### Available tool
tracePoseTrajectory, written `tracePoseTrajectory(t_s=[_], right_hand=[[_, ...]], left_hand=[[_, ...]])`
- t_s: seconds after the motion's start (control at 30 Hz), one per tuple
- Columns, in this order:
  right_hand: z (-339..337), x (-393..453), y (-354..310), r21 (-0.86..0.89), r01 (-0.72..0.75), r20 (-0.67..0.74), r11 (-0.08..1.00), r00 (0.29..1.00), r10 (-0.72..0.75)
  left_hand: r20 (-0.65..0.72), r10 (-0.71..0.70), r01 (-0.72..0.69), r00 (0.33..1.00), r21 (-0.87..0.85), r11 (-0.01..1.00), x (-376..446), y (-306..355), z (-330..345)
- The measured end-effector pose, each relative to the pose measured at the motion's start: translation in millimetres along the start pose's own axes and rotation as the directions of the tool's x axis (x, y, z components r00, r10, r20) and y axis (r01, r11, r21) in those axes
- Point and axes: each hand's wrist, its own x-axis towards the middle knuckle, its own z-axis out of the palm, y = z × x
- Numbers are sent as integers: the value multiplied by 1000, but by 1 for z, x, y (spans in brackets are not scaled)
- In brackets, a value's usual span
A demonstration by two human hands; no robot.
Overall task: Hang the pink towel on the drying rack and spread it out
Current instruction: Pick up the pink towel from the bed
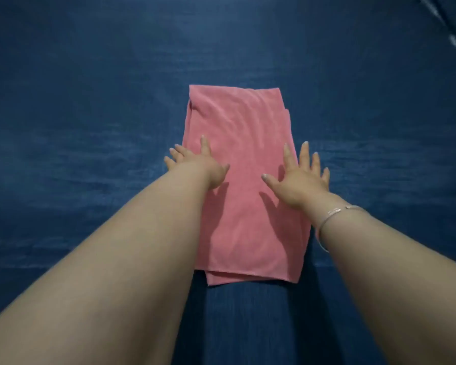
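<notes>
Our left hand [195, 164] lies flat with fingers spread on the left edge of the pink towel [245, 185]; our right hand [299, 177], equally splayed, presses its right edge. The folded towel lies mid-frame on a dark blue cloth surface [90, 101]. A bracelet [329, 219] circles our right wrist.

The pink towel [237, 185] is soft matt cloth with a short, velvety nap that catches the light in faint streaks, and its folded layers show a thin stitched hem at the 6 o'clock edge. Under it, the blue sheet [90, 101] is a flat woven fabric, matt, with a faded, denim-like streaked grain and pale creased folds towards 2 o'clock. The thin bracelet [329, 219] on the right wrist looks like polished silvery metal with a slight shine
</notes>
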Motion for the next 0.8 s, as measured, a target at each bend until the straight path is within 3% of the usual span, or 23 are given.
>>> tracePoseTrajectory(t_s=[0.13,0.23,0.3,0.37,0.43,0.5,0.57,0.63,0.8], right_hand=[[22,21,3,63,-59,7,996,998,58],[37,33,4,155,-134,87,979,989,121],[45,36,0,192,-121,72,974,991,109],[52,32,-7,201,-22,-46,979,998,32],[54,26,-15,219,56,-139,974,990,-25],[51,21,-20,250,72,-156,966,987,-33],[46,18,-22,264,60,-148,963,989,-21],[38,16,-24,260,63,-149,963,988,-24],[4,6,-38,227,123,-222,966,972,-72]], left_hand=[[14,-45,45,999,-47,998,21,-1,16],[2,-38,38,999,-47,998,29,3,35],[-93,-22,22,995,-3,1000,32,6,44],[-199,10,-16,980,-25,1000,30,10,50],[-240,-19,-18,971,-152,988,26,14,51],[-186,-156,68,970,-407,911,24,13,46],[-105,-232,147,967,-516,844,25,10,39],[-68,-173,122,983,-463,878,23,7,32],[-204,-64,-45,977,-490,871,10,3,6]])
